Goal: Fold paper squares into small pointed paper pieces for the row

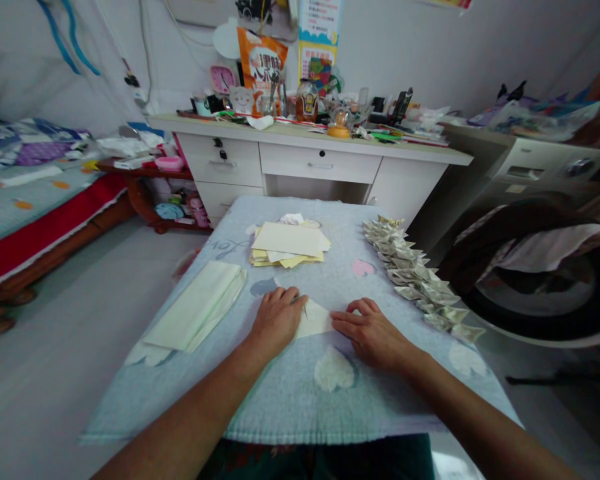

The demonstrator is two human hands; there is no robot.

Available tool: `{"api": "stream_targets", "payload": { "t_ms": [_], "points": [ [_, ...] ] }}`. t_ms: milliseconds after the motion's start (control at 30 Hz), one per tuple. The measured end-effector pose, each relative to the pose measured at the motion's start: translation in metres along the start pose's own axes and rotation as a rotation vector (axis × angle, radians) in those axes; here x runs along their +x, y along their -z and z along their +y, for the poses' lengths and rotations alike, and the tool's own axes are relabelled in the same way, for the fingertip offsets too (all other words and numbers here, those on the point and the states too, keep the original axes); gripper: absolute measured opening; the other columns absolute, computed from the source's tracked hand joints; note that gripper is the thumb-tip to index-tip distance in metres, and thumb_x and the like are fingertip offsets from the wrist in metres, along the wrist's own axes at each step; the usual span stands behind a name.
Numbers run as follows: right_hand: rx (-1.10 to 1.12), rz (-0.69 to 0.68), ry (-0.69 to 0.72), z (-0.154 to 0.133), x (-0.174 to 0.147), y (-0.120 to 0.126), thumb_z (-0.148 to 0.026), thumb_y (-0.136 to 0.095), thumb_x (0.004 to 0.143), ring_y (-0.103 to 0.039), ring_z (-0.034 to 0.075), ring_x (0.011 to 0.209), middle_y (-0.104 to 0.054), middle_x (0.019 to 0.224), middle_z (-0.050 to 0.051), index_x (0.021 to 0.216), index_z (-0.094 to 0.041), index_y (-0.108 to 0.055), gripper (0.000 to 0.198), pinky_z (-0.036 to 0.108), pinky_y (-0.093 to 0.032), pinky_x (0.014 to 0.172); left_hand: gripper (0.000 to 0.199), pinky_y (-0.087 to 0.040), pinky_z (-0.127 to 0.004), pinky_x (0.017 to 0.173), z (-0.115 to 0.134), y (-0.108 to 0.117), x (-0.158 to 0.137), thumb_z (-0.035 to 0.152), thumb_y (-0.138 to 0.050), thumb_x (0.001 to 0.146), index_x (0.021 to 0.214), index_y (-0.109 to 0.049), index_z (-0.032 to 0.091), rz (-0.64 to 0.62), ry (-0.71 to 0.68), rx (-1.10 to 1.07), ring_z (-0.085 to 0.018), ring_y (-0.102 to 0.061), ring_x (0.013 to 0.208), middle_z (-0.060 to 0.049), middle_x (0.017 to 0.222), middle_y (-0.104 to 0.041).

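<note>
A small folded piece of cream paper (314, 319) lies flat on the cloth-covered table, its right end narrowing to a point. My left hand (280, 317) covers the paper's left side, fingers closed together and pressed down on it. At the pointed right end, my right hand (367, 330) has its fingertips closed on the paper, with the other fingers curled. Beyond my hands sits a stack of cream and yellow paper sheets (290, 240). To the left is a pile of larger pale-green folded sheets (197, 307). Rows of folded paper pieces with pointed ends (415, 273) line the right side.
The table wears a pale blue cloth (285, 407) with heart prints. Behind it stands a white desk (320, 157) crowded with jars and a snack bag (261, 67). A washing machine (545, 173) with its door open is on the right, a bed (30, 207) on the left.
</note>
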State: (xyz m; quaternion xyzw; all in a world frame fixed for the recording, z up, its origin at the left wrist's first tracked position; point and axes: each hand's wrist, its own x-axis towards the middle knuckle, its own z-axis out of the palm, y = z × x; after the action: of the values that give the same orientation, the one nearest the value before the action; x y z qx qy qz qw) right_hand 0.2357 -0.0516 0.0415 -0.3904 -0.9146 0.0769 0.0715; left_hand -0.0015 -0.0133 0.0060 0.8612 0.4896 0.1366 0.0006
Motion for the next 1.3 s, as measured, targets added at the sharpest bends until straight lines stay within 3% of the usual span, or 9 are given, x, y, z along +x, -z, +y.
{"api": "stream_targets", "payload": {
  "t_ms": [100,200,333,467,700,867,967,1167,1300],
  "points": [
    [0.019,0.003,-0.017,-0.002,0.003,0.009,-0.007,-0.055,0.078,-0.049,0.024,0.099,-0.069,0.105,0.006,0.092,-0.020,-0.066,0.022,0.042,-0.033,0.091,0.030,-0.036,-0.038,0.078,-0.001,-0.002,0.001,0.019,-0.046,0.090,0.116,-0.060,0.027,-0.002,-0.005,-0.020,-0.024,-0.048,0.096,-0.006,0.111,-0.061],
    [0.060,0.036,-0.049,-0.004,0.015,0.017,-0.015,-0.055,0.082,-0.052,0.022,0.088,-0.065,0.079,0.006,0.080,-0.019,-0.064,0.010,0.038,-0.036,0.084,0.029,-0.038,-0.039,0.081,-0.003,-0.004,0.003,0.017,-0.047,0.089,0.114,-0.061,0.024,-0.004,-0.026,-0.056,-0.024,-0.048,0.096,-0.007,0.112,-0.061],
    [0.153,0.147,-0.048,-0.007,0.037,0.016,-0.019,-0.055,0.084,-0.050,0.022,0.092,-0.062,0.090,0.008,0.093,-0.017,-0.062,0.011,0.036,-0.038,0.084,0.028,-0.041,-0.038,0.087,-0.006,-0.005,0.007,0.016,-0.048,0.088,0.112,-0.061,0.021,-0.004,-0.084,-0.165,-0.023,-0.051,0.097,-0.006,0.108,-0.063],
    [0.190,0.079,0.003,-0.010,0.049,0.002,-0.020,-0.060,0.082,-0.049,0.021,0.093,-0.059,0.093,0.007,0.095,-0.017,-0.063,0.014,0.036,-0.038,0.085,0.031,-0.042,-0.035,0.091,-0.008,-0.004,0.009,0.011,-0.050,0.085,0.112,-0.060,0.022,0.020,-0.125,-0.306,-0.021,-0.052,0.100,-0.005,0.107,-0.063],
    [0.241,0.039,-0.046,-0.009,0.044,-0.012,-0.046,-0.073,0.073,-0.045,0.025,0.103,-0.055,0.110,0.009,0.110,-0.018,-0.059,0.049,0.040,-0.037,0.089,0.010,-0.042,-0.033,0.083,-0.013,0.003,0.006,0.016,-0.055,0.084,0.088,-0.064,0.020,0.026,-0.105,-0.389,-0.019,-0.052,0.090,-0.004,0.091,-0.060],
    [0.284,0.049,-0.064,-0.006,0.043,-0.015,-0.035,-0.075,0.073,-0.045,0.024,0.103,-0.055,0.111,0.007,0.110,-0.019,-0.059,0.043,0.039,-0.036,0.090,0.014,-0.041,-0.034,0.087,-0.018,0.008,0.006,0.018,-0.056,0.084,0.092,-0.066,0.021,-0.063,-0.121,-0.458,-0.019,-0.053,0.094,-0.004,0.094,-0.059],
    [0.314,0.067,-0.058,-0.004,0.043,-0.018,-0.038,-0.072,0.075,-0.045,0.024,0.102,-0.054,0.112,0.007,0.110,-0.020,-0.059,0.041,0.040,-0.035,0.090,0.020,-0.041,-0.035,0.090,-0.021,0.012,0.006,0.025,-0.065,0.078,0.097,-0.066,0.022,-0.117,-0.123,-0.499,-0.021,-0.052,0.099,-0.004,0.099,-0.058],
    [0.346,0.088,-0.053,-0.002,0.042,-0.020,-0.037,-0.065,0.081,-0.044,0.024,0.103,-0.054,0.110,0.007,0.109,-0.020,-0.059,0.033,0.040,-0.034,0.090,0.050,-0.041,-0.035,0.091,-0.023,0.020,0.003,0.037,-0.082,0.058,0.102,-0.063,0.025,-0.214,-0.133,-0.527,-0.023,-0.049,0.103,-0.003,0.105,-0.053],
    [0.356,0.090,-0.058,-0.002,0.042,-0.021,-0.039,-0.062,0.083,-0.045,0.024,0.101,-0.054,0.109,0.007,0.108,-0.020,-0.059,0.032,0.040,-0.034,0.090,0.051,-0.040,-0.035,0.091,-0.023,0.022,0.002,0.034,-0.083,0.056,0.102,-0.062,0.025,-0.232,-0.128,-0.531,-0.023,-0.048,0.104,-0.002,0.106,-0.052]
  ]
}}
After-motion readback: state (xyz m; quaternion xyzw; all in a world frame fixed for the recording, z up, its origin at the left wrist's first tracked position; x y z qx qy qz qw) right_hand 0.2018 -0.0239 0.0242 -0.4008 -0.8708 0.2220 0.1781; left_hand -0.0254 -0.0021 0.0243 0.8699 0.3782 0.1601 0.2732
